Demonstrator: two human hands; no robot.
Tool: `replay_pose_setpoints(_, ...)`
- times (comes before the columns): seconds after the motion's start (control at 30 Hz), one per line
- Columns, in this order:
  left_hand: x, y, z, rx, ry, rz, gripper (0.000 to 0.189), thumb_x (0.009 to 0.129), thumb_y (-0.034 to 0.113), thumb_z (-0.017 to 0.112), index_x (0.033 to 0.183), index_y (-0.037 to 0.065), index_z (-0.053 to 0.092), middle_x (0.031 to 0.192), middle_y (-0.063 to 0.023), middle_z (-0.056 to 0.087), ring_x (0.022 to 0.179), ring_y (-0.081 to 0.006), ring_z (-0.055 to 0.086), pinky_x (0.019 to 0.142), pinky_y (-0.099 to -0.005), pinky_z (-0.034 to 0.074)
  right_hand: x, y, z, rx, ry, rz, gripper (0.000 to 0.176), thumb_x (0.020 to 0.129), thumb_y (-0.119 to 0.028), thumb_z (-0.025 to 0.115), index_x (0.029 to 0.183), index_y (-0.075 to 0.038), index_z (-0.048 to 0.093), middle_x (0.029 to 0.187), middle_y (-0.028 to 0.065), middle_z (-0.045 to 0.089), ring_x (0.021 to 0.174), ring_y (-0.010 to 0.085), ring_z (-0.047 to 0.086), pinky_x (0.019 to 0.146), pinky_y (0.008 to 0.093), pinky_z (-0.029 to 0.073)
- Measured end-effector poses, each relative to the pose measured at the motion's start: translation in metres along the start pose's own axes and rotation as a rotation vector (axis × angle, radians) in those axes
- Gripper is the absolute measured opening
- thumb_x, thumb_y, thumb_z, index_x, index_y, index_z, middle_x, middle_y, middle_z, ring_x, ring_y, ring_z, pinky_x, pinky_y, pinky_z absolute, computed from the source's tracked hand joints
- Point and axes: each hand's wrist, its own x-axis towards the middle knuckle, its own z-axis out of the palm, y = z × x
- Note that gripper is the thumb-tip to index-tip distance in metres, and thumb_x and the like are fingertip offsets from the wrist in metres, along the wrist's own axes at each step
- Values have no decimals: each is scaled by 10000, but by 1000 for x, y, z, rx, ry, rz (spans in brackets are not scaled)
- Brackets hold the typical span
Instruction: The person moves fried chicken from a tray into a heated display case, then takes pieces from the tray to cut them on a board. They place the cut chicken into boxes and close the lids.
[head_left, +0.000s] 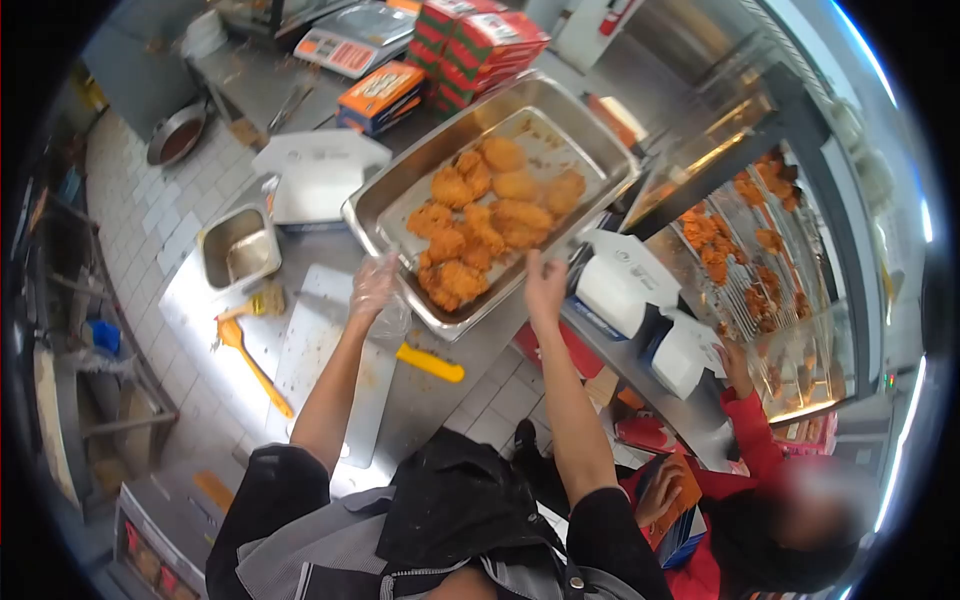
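A deep steel tray (375, 212) holds several pieces of golden fried chicken (460, 185) and crumbs. My left hand (375, 290), in a clear plastic glove, is at the tray's near left rim with its fingers closed on it. Bare, my right hand (546, 285) grips the near right rim. Just below the tray lie a cutting board (325, 370) and a knife with a yellow handle (430, 363). An open white box (318, 185) stands left of the tray, and another open box (622, 285) stands to its right.
A small steel pan (240, 248) and an orange brush (250, 365) are at the left. Red boxes (480, 45) and a scale (355, 38) stand behind. A co-worker in a red sleeve (755, 435) reaches toward a white box (688, 352) near the heated display case (820, 150).
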Motion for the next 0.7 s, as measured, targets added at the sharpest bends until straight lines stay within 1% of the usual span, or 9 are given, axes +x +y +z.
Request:
replay_pose_setpoints(0.07, -23, 4, -40, 63, -267, 230, 434, 941, 410, 588, 981, -22, 602, 926, -256, 642, 920, -444, 603, 842, -477, 467, -50, 9, -9, 140, 5, 28, 412, 948, -347, 625, 1120, 18, 541, 1055, 165, 628, 987, 278, 615, 904, 373, 462)
replay_pose_setpoints(0.13, -81, 47, -103, 49, -139, -67, 356, 962, 341, 573, 1065, 1, 593, 960, -232, 643, 963, -419, 603, 896, -450, 459, -111, 22, -21, 5, -157, -160, 327, 948, -279, 629, 1090, 3, 543, 1045, 146, 628, 987, 259, 614, 902, 364, 464)
replay_pose_setpoints(0.27, -195, -19, -139, 689, 479, 239, 543, 933, 378, 613, 1235, -60, 508, 1246, -237, 536, 1188, -393, 510, 991, -443, 430, -178, 26, -26, -189, -394, -413, 302, 934, -216, 644, 1113, -9, 518, 1035, 134, 625, 1025, 230, 601, 903, 366, 465)
replay_pose_setpoints(0.33, -237, -53, -126, 519, 623, 95, 604, 928, 389, 617, 1276, -80, 465, 1302, -250, 489, 1236, -402, 465, 1031, -468, 395, -189, 17, -18, 127, -461, 88, 322, 937, -216, 641, 1133, -7, 495, 1082, 154, 598, 1023, 238, 596, 910, 379, 460)
replay_pose_setpoints(0.37, -258, -70, -120, 337, 770, -35, 668, 923, 401, 620, 1318, -100, 421, 1358, -262, 443, 1283, -411, 420, 1070, -492, 360, -182, 14, -13, 128, -502, 85, 322, 937, -216, 641, 1133, -7, 495, 1082, 154, 598, 1023, 238, 596, 910, 379, 460)
replay_pose_setpoints(0.47, -273, -121, -105, 905, 631, -470, 762, 935, 450, 537, 1443, -71, 311, 1515, -266, 284, 1440, -397, 198, 1160, -542, 166, -159, 5, -2, 538, -303, 526, 354, 942, -234, 639, 1148, 3, 475, 1138, 172, 551, 1036, 244, 577, 928, 389, 444)
replay_pose_setpoints(0.57, -270, -133, -116, 981, 516, -462, 837, 942, 533, 413, 1518, -42, 217, 1601, -238, 160, 1507, -383, 9, 1175, -578, 1, -167, 4, 1, 447, -177, 438, 416, 926, -254, 653, 1173, 19, 460, 1181, 190, 518, 1073, 272, 555, 932, 413, 437)
replay_pose_setpoints(0.63, -267, -130, -125, 936, 474, -514, 802, 953, 505, 411, 1516, -36, 228, 1596, -226, 186, 1506, -376, 41, 1165, -600, -30, -177, 27, -3, -184, -600, -75, 452, 890, -239, 671, 1193, 23, 461, 1166, 209, 525, 1081, 318, 543, 958, 457, 408)
replay_pose_setpoints(0.7, -267, -139, -137, 955, 447, -374, 776, 965, 488, 404, 1525, -17, 222, 1600, -215, 187, 1508, -357, 59, 1166, -591, -36, -191, 38, 9, -331, -505, -404, 452, 844, -200, 699, 1187, 10, 493, 1144, 216, 539, 1053, 374, 532, 963, 497, 385)
